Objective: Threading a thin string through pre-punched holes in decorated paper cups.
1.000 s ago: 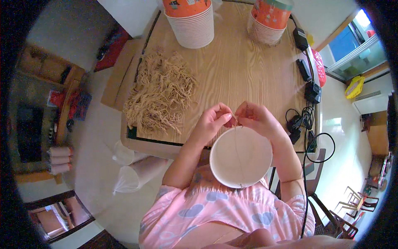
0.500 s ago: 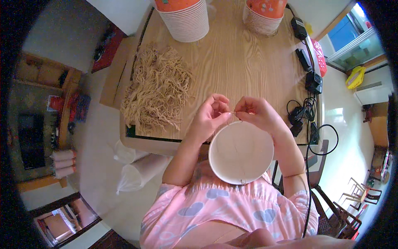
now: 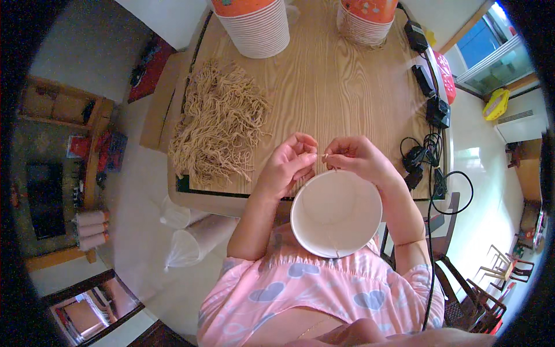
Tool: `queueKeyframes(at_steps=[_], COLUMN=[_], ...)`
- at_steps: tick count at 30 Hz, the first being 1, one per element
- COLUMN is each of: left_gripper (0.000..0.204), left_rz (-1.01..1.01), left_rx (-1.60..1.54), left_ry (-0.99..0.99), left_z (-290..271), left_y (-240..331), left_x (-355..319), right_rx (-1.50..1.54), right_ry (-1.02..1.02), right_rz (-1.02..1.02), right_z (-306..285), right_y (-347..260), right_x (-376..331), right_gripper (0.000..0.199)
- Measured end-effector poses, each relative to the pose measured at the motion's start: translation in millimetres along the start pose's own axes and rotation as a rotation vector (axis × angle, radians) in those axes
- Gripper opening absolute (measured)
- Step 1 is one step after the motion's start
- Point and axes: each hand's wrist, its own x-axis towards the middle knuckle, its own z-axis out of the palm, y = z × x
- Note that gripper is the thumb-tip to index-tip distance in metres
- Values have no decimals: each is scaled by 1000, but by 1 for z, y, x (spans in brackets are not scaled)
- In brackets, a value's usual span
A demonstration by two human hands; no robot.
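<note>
Left hand (image 3: 289, 165) and right hand (image 3: 355, 157) together at the near edge of the wooden desk (image 3: 341, 92), fingertips pinching a thin tan string (image 3: 324, 157) between them. Just below, against the lap, a white paper bowl (image 3: 336, 213), open side up, touching the right wrist. On the desk's left half, a loose heap of tan strings (image 3: 219, 124). At the far edge, two stacks of paper bowls, white ribbed sides under orange tops: one far left (image 3: 254, 26), one far right (image 3: 367, 20). Along the right edge, black power adapters and cables (image 3: 430, 110).
</note>
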Motion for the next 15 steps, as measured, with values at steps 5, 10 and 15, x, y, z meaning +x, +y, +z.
queueKeyframes(at_steps=[5,10,15], left_gripper=[23,20,5], left_rz=[56,120,107], left_rx=[297,344,453], left_ry=[89,100,219], left_z=[8,7,14], left_y=[-6,-9,-7], left_x=[3,2,1], right_rx=[99,91,91], right_ry=[0,-10,-21], right_rz=[-31,-11,-43], right_z=[0,-1,0], right_y=[7,8,9], right_x=[2,3,3], right_gripper=[7,7,6])
